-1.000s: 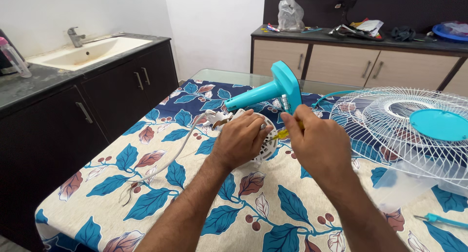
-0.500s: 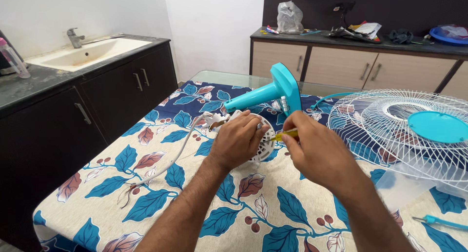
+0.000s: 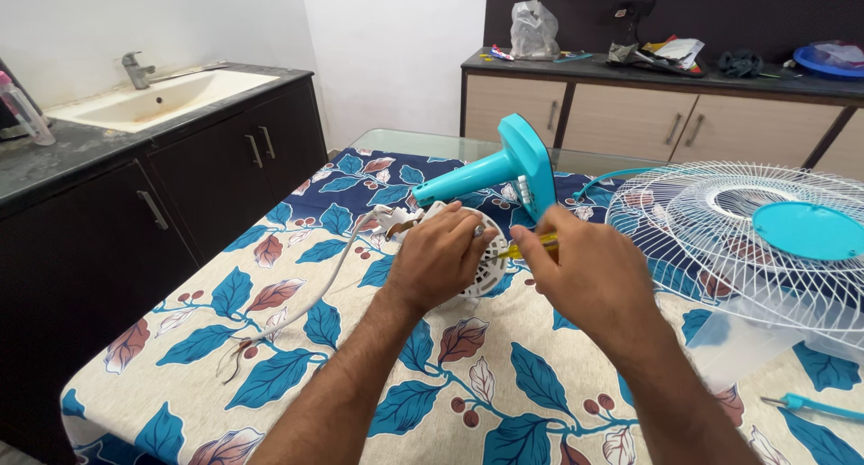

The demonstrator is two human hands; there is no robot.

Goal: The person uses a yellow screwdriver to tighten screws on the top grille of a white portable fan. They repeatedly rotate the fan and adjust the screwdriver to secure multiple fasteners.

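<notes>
At the far left, a sink [image 3: 157, 96] sits in a dark counter above black cabinets [image 3: 135, 222]. A white cable [image 3: 310, 294] runs across the leaf-patterned tablecloth [image 3: 297, 375] from the left edge of the table toward the middle.

Your left hand [image 3: 436, 267] lies cupped over the round white slotted housing [image 3: 481, 253] at the centre of the table. The fingers are curled closed around its left and upper rim, so the housing sits directly under and to the right of this hand, with only its right portion visible. White parts with wires [image 3: 396, 220] show just beyond the knuckles.

A yellow-handled screwdriver [image 3: 526, 246] spans the gap between both hands, its end pointing at the right edge of the housing. Your right hand [image 3: 594, 280] is closed on the handle, with the back of the hand toward the camera; the fingertips are hidden. This hand is just to the right of the housing, near it but not resting on it.

Behind both hands, the teal fan stand [image 3: 504, 172] lies tilted on the table. To the right lies the white wire fan guard [image 3: 711, 240] with its teal centre disc [image 3: 810, 229]. A teal tool [image 3: 814, 406] rests at the right edge of the tablecloth.
</notes>
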